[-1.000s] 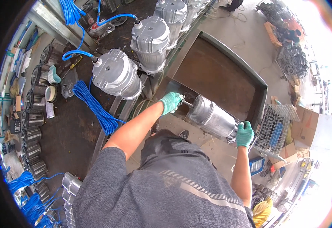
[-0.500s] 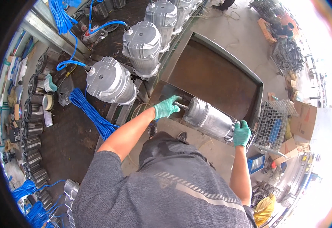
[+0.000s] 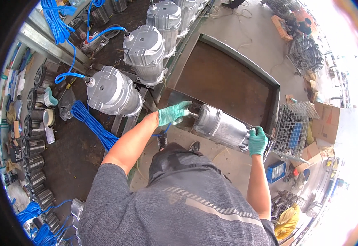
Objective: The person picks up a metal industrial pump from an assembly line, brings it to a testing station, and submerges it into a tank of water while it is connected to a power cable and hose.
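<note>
A silver cylindrical motor (image 3: 223, 126) lies on its side in front of me, at the near edge of a brown-bottomed metal tray (image 3: 275, 100). From its left end a thin metal shaft (image 3: 193, 115) sticks out. My left hand (image 3: 173, 113), in a green glove, is beside the shaft's tip with its fingers stretched and apart; whether they touch it is hard to see. A blue cable shows just below that hand. My right hand (image 3: 258, 142), also green-gloved, is closed around the fittings at the motor's right end, its fingertips partly hidden.
Upright silver motors (image 3: 114, 91) with blue cables line the bench to the left. A coiled blue cable (image 3: 93, 124) lies beside them. Dark-ended metal cylinders (image 3: 33, 143) stand along the far left. A wire basket (image 3: 290, 129) and cardboard boxes (image 3: 326, 122) are to the right.
My left hand has moved slightly left along the shaft, toward its tip. The blue cable below it has come into view. My right hand stays on the motor's end. The whole view has shifted slightly.
</note>
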Demonstrator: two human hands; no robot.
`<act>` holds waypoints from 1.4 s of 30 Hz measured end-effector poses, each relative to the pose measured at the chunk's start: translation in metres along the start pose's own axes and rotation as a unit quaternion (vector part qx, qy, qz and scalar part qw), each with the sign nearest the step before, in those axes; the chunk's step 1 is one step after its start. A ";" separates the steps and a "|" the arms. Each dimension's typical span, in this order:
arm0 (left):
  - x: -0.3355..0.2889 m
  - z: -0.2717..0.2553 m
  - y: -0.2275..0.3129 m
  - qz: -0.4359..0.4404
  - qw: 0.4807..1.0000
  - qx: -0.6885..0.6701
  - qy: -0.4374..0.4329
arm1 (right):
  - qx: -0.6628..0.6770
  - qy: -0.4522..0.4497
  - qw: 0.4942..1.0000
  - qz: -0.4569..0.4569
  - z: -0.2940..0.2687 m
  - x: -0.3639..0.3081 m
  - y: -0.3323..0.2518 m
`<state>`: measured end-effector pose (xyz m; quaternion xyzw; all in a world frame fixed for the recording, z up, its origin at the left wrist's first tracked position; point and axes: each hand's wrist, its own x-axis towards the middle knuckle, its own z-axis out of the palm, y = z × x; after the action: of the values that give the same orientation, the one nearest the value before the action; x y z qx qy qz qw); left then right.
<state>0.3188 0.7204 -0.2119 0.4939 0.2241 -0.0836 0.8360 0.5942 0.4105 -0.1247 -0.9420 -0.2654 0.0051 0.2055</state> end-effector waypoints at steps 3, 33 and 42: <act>0.013 -0.014 -0.015 0.075 0.938 0.335 0.050 | -0.002 -0.004 1.000 -0.010 0.001 0.000 -0.003; 0.020 0.011 0.001 0.082 0.718 0.666 0.188 | 0.018 0.009 0.999 0.026 -0.010 -0.003 -0.012; 0.019 -0.007 0.037 -0.169 0.929 0.331 -0.002 | 0.009 0.025 1.000 0.016 -0.006 -0.003 -0.005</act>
<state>0.3467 0.7467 -0.1943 0.6970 0.2625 -0.2935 0.5993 0.5895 0.4104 -0.1181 -0.9441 -0.2451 -0.0131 0.2201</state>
